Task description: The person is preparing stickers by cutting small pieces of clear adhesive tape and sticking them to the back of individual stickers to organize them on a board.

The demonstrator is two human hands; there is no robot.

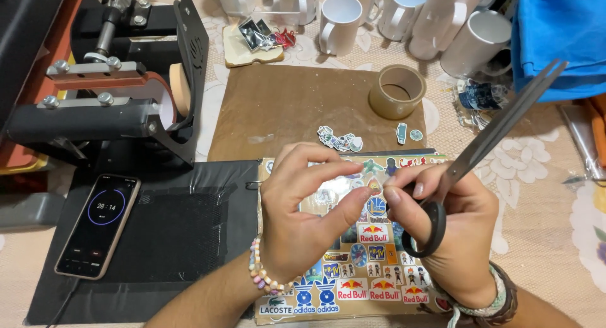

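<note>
Cluttered lace-clothed table [543, 227] — left hand [303, 221] pinching a sticker [374, 187], right hand [451, 233] gripping scissors [486, 145].

My left grip [303, 221] is covering much of the sticker sheet [369, 284]; whatever I am pinching is too small to tell, and the mugs [442, 19] are running past the top edge.

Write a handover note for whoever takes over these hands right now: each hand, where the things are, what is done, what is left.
Left hand: fingertips pinched together over the sticker sheet; whatever they pinch is too small to tell.
Right hand: grip on the scissors, blades shut, pointing up and away.
Done: several cut-out stickers lie on the brown mat, near the tape roll.
Left: many stickers remain uncut on the sheet.
Nearby: white mugs at the back, mug press at left, phone showing a timer.
</note>
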